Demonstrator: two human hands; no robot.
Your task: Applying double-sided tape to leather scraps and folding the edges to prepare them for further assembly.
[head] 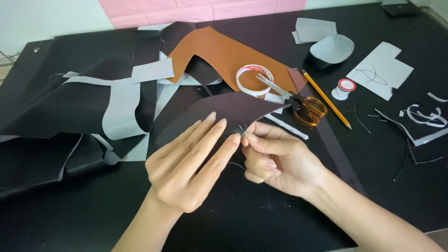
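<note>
Both hands (186, 163) (275, 158) pinching dark sheet (219, 109) edge (scissors (298, 102) near)

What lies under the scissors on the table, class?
The scissors rest partly on the tape roll and the brown leather sheet. Whatever lies beneath the orange handles is partly covered, so I cannot tell.

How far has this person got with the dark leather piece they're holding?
Cutting looks done: shaped dark offcuts, a brown sheet and scissors lie on the table. In hand: the left hand steadies a dark cut piece while the right hand pinches at its edge, where a thin thread seems to hang. No stitching shows on it, so sewing appears to be barely begun.
</note>
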